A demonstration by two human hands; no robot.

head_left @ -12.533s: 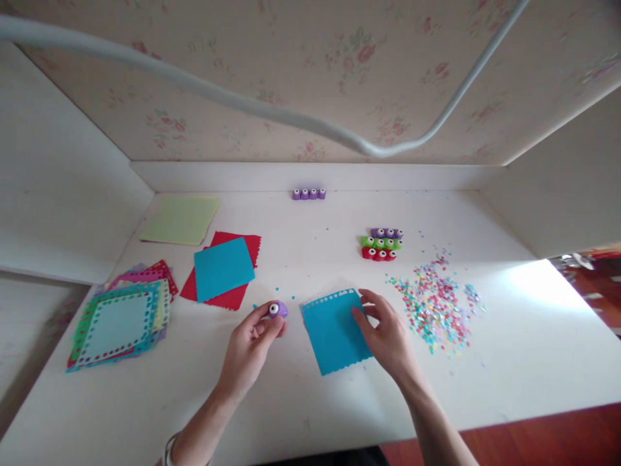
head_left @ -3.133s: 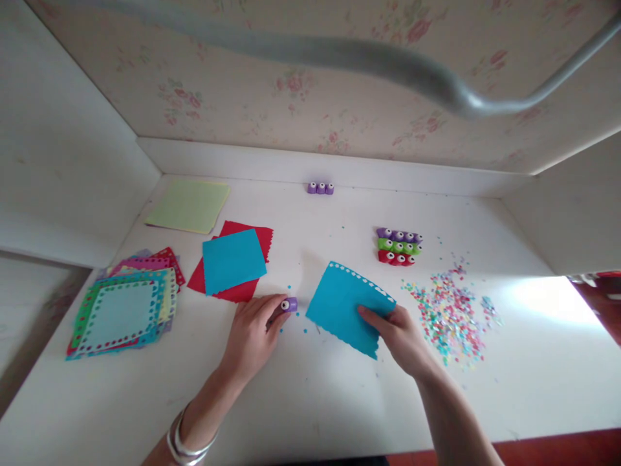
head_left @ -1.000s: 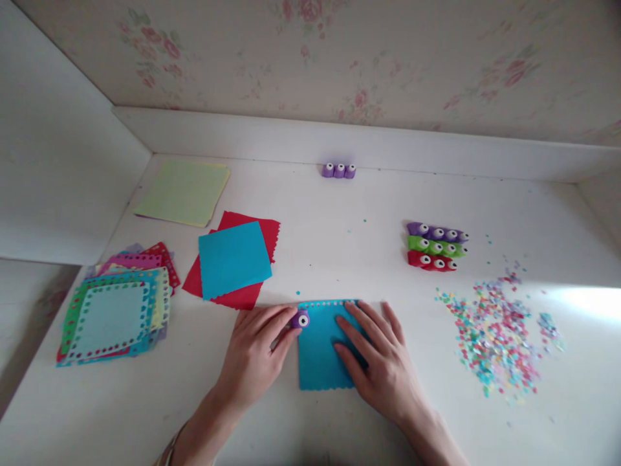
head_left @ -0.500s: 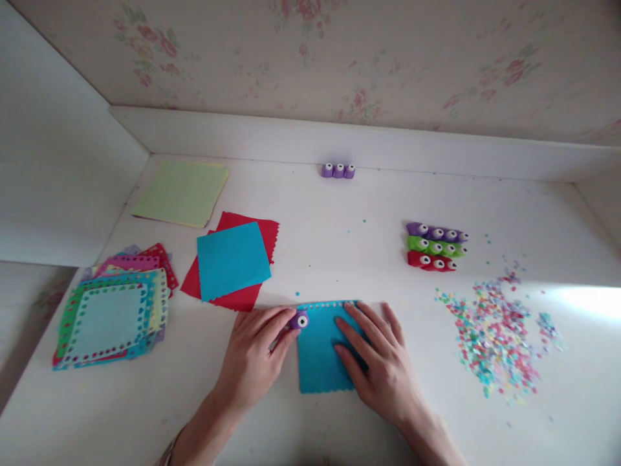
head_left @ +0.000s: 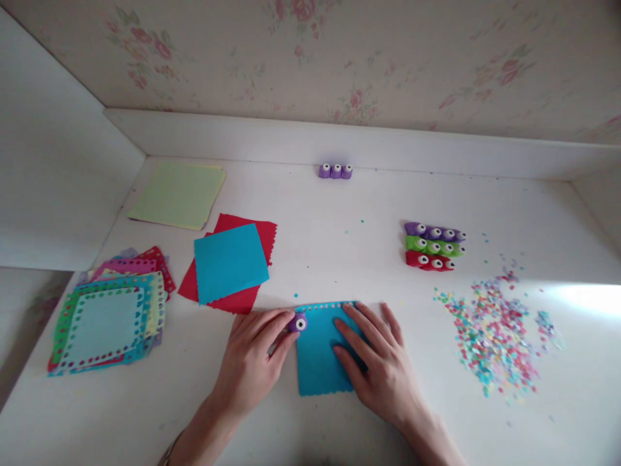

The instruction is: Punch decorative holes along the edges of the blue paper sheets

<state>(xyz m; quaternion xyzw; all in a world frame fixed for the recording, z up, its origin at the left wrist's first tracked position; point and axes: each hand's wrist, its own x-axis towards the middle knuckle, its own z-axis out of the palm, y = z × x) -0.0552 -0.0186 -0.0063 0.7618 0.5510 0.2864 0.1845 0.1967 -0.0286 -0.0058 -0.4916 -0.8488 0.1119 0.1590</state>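
Observation:
A small purple craft punch (head_left: 299,322) sits at the left edge of a blue paper sheet (head_left: 317,362), near its upper corner. My left hand (head_left: 255,346) grips the punch between thumb and fingers. Little punched holes run along the sheet's top edge, and its bottom edge looks scalloped. My right hand (head_left: 376,356) lies flat with fingers spread over the sheet's right side, pressing it to the table and hiding part of it. One tiny blue cutout (head_left: 295,295) lies just above the sheet.
Blue paper (head_left: 230,262) lies on red sheets (head_left: 228,223) to the left. Beyond are pale green paper (head_left: 177,194) and a pile of punched colored sheets (head_left: 104,323). Three purple punches (head_left: 336,171) stand at the back. Punch rows (head_left: 434,246) and scattered confetti (head_left: 499,336) are at right.
The punch in my left hand has shifted very slightly down along the sheet's left edge. My right hand stays in place on the paper. The whole view has moved a little.

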